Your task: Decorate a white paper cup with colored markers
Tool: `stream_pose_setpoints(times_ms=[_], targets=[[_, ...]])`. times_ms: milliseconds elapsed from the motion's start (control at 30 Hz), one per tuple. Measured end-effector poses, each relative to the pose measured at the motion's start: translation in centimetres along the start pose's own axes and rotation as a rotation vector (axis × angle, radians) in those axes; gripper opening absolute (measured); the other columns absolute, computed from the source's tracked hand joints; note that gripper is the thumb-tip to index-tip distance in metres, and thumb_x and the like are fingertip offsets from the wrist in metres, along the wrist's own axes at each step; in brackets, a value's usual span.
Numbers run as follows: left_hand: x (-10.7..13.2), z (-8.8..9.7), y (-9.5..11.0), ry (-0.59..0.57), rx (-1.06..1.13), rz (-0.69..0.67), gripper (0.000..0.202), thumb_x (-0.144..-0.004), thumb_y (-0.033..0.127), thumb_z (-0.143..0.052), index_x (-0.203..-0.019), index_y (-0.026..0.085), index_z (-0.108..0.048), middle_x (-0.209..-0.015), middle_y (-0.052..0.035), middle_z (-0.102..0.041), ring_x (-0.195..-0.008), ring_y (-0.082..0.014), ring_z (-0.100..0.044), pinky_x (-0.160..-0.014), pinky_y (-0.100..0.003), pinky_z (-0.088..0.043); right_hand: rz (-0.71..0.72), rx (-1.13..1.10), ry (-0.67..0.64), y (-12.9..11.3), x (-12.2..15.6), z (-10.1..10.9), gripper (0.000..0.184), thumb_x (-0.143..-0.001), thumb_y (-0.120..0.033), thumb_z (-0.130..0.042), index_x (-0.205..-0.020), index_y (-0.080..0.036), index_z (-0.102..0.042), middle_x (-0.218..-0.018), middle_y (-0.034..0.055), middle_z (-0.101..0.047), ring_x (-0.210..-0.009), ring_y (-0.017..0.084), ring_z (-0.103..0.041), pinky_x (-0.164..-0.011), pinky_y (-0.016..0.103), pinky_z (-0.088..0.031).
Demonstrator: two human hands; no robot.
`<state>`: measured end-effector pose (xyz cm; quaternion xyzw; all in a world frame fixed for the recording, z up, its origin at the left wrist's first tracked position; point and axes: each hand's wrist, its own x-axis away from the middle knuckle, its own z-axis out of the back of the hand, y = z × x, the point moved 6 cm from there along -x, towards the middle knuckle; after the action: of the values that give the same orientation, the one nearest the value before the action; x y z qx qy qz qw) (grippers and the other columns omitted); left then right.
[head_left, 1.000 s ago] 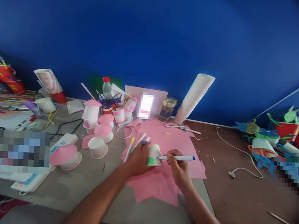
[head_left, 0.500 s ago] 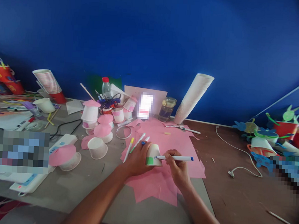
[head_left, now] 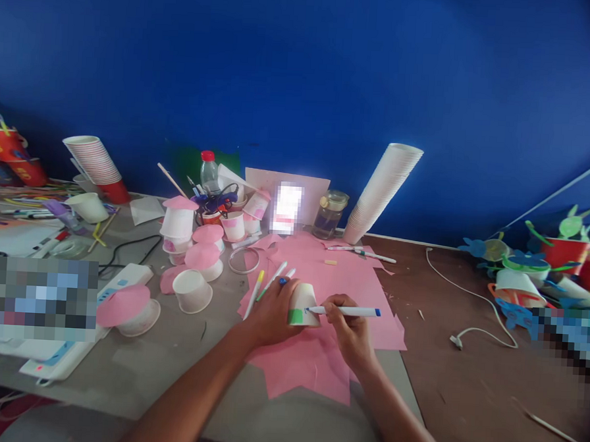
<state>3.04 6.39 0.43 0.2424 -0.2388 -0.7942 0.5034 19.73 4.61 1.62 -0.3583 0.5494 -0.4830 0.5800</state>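
My left hand [head_left: 274, 309] is closed around the side of a white paper cup [head_left: 303, 299], which rests upside down over the pink paper [head_left: 311, 373]. A green patch is coloured low on the cup's wall, with a small blue mark beside it. Between the fingers of my right hand [head_left: 349, 326] is a white marker [head_left: 357, 311] with a blue end, its tip touching or very near the cup. Several other markers, one a yellow-tipped marker [head_left: 254, 293], lie just left of the cup, partly behind my left hand.
Cups with pink paper tops [head_left: 203, 257] and a plain white cup [head_left: 192, 291] stand to the left, near a power strip [head_left: 126, 278]. At the back are a glass jar [head_left: 330, 214] and a leaning stack of paper cups [head_left: 384, 193]. A white cable [head_left: 487, 333] lies at right.
Almost nothing differs. Both hands keep their places on the cup and the marker, and the blue mark at the marker's tip looks about the same.
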Motion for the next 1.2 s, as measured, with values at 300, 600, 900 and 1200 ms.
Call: stream_pose_setpoints(times_ms=[300,600,900,1200], targets=[[0.1,-0.1,-0.1,-0.001,-0.006,0.003,0.078,-0.074,0.054,-0.069,-0.137,0.022,-0.036,-0.143,-0.0183,-0.043,-0.133,-0.0384,-0.043,-0.097,-0.056,-0.047,0.006,0.004,0.006,0.3,-0.2,0.0,0.02,-0.085,-0.034,-0.057,-0.072,-0.02,-0.06,-0.063,-0.0002,-0.055,-0.057,0.014,-0.049,-0.053,0.025,-0.041],[0.1,-0.1,-0.2,0.013,0.012,-0.01,0.08,-0.073,0.055,-0.07,-0.138,0.022,-0.037,-0.143,-0.0176,-0.043,-0.133,-0.0382,-0.041,-0.099,-0.056,-0.045,-0.013,0.006,0.015,0.4,-0.3,0.2,0.021,-0.085,-0.035,-0.056,-0.069,-0.02,-0.059,-0.062,-0.0006,-0.053,-0.057,0.014,-0.048,-0.053,0.025,-0.039],[0.0,0.0,-0.1,-0.001,0.009,0.005,0.083,-0.073,0.059,-0.069,-0.138,0.021,-0.036,-0.141,-0.0191,-0.044,-0.134,-0.0383,-0.041,-0.098,-0.055,-0.046,-0.061,-0.021,-0.005,0.7,0.0,0.0,0.022,-0.084,-0.037,-0.057,-0.069,-0.02,-0.059,-0.062,-0.001,-0.052,-0.057,0.014,-0.048,-0.053,0.025,-0.039],[-0.1,0.1,0.1,-0.012,0.033,-0.01,0.081,-0.073,0.058,-0.07,-0.137,0.02,-0.038,-0.143,-0.0186,-0.043,-0.131,-0.0372,-0.044,-0.098,-0.054,-0.047,-0.066,-0.026,0.003,1.0,-0.2,0.2,0.022,-0.083,-0.035,-0.057,-0.068,-0.02,-0.058,-0.06,-0.0013,-0.051,-0.057,0.013,-0.047,-0.053,0.025,-0.038]])
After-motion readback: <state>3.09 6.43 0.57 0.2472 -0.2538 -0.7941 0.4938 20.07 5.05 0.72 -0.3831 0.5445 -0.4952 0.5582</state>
